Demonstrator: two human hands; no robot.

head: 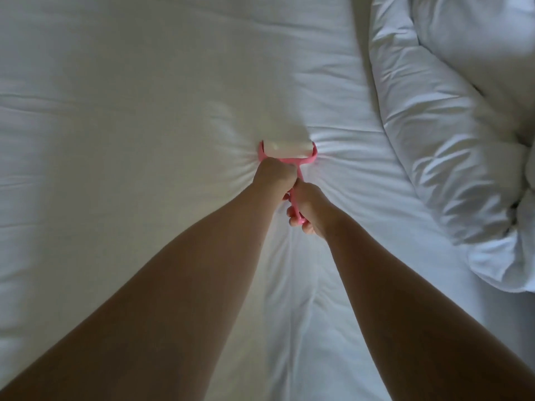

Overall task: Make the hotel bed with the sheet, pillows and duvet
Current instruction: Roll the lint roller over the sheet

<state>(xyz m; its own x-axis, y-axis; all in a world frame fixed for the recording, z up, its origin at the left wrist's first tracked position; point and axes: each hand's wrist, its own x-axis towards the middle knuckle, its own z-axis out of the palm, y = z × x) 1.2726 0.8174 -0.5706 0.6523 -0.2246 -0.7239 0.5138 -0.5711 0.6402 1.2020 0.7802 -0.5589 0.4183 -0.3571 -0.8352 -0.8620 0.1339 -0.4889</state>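
Pink plastic at the centre of the frame: we've got a lint roller point(85, 151) pressed down on the sheet point(144, 82), its white drum lying crosswise and the cloth puckering around it. Both hands are on the handle, one ahead of the other. Our left hand point(275, 175) is closed in a fist just behind the drum, right up against the yoke, and our right hand point(308, 209) is curled round the tail end of the handle, fingertips showing beneath it. Two fists stacked like that give us weight over the drum and steering from the back, which looks like the reason for the grip. The creases fanning out from the roller say we're leaning into it.

The sheet covers the mattress across the whole left and middle of the frame, fairly flat, with a few long folds running sideways and one ridge running down between our forearms. The duvet point(451, 134) is bunched in a thick heap along the right side, pushed clear so the sheet is open to work on. No pillows in sight from here.

By our reckoning we're early on: cleaning the sheet, with the duvet yet to be spread and pillows yet to be placed.
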